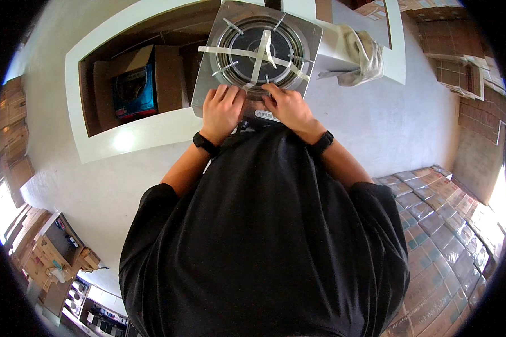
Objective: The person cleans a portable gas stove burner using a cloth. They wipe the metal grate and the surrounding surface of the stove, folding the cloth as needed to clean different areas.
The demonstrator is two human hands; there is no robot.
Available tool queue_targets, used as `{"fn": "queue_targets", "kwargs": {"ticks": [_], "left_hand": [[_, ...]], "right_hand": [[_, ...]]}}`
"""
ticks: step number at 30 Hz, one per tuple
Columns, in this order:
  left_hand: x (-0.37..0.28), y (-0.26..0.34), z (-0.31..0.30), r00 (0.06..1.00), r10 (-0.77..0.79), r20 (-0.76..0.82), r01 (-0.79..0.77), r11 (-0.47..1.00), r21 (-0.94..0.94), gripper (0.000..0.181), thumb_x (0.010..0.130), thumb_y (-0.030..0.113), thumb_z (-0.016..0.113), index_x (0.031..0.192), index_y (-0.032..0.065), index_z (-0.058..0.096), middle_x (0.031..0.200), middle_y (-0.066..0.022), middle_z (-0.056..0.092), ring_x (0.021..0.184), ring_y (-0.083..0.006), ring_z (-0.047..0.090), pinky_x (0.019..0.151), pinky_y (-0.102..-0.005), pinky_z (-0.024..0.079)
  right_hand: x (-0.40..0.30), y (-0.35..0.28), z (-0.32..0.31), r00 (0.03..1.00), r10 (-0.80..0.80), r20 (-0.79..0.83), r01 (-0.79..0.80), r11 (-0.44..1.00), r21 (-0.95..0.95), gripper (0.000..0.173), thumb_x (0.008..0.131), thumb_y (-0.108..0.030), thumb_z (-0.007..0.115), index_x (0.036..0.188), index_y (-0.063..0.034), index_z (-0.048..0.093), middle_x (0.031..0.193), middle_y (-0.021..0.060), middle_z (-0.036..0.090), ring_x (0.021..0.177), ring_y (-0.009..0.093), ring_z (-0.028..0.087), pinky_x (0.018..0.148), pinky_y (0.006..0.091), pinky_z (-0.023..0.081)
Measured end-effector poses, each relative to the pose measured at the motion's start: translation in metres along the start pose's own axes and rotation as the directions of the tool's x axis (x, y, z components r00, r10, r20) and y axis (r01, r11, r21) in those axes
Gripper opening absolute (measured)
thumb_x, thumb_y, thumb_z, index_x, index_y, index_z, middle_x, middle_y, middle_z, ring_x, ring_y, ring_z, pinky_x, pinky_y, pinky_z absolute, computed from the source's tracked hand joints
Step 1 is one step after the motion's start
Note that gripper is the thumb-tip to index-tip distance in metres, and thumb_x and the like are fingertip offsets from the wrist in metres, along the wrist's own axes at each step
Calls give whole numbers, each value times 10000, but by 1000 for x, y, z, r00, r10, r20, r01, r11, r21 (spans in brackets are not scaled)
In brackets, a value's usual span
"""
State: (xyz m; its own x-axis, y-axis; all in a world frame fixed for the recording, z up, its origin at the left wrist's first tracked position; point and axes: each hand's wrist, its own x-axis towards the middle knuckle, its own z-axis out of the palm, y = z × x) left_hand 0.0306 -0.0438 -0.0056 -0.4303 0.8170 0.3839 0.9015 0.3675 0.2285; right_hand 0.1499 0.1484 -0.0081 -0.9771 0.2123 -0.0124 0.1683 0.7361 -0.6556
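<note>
A gas stove [206,84] with a steel top and a round black burner lies before me at the top of the view. Two strips of pale tape [236,52] cross over its burner and the prongs of the pan support. My left hand [223,109] rests at the stove's near edge, its fingers curled near the lower end of one strip. My right hand [289,107] is just to the right, thumb and forefinger at the near rim of the burner by a prong. Whether either hand grips the tape cannot be told. A label with writing [266,114] shows between the hands.
A white-framed bench [152,130] has a recess at the left, holding an open cardboard box [168,80] with a blue item inside. A pale cloth [364,59] hangs over a white ledge at the right. Wrapped cartons [438,236] are stacked at the lower right.
</note>
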Motion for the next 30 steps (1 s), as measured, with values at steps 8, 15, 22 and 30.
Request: {"fn": "queue_targets", "kwargs": {"ticks": [8, 15, 22, 30], "left_hand": [[8, 13, -5, 994, 68, -80, -71, 997, -33, 223, 807, 188, 723, 1009, 96, 709, 1063, -3, 639, 1038, -226, 609, 811, -385, 500], [-2, 19, -1, 983, 181, 32, -179, 983, -47, 221, 815, 170, 724, 1000, 50, 731, 1196, -53, 670, 1191, -259, 610, 954, -426, 523], [-16, 23, 8, 963, 192, 188, -183, 981, -62, 277, 834, 173, 726, 1064, 18, 729, 1187, -95, 694, 1231, -281, 614, 1028, -442, 512], [-3, 20, 4, 992, 112, 53, -106, 989, -100, 215, 868, 226, 709, 1014, 68, 714, 1140, -43, 679, 1131, -243, 618, 922, -394, 509]], "right_hand": [[2, -6, -5, 1000, -7, 6, 6, 999, 35, 248, 982, -189, 663, 1206, -85, 642, 874, 231, 723, 841, 457, 703, 724, 542, 567], [1, -6, -6, 1000, 3, 29, -4, 999, 43, 244, 997, -176, 648, 1221, -82, 635, 863, 238, 719, 824, 462, 698, 716, 546, 565], [-1, -2, -1, 1000, 15, 14, -15, 999, 37, 296, 1002, -211, 660, 1271, -92, 632, 863, 239, 723, 814, 453, 705, 711, 536, 578], [-8, 10, -21, 973, -59, -224, 51, 998, -41, 335, 959, -161, 726, 1279, -86, 661, 913, 154, 741, 760, 373, 720, 676, 454, 578]]}}
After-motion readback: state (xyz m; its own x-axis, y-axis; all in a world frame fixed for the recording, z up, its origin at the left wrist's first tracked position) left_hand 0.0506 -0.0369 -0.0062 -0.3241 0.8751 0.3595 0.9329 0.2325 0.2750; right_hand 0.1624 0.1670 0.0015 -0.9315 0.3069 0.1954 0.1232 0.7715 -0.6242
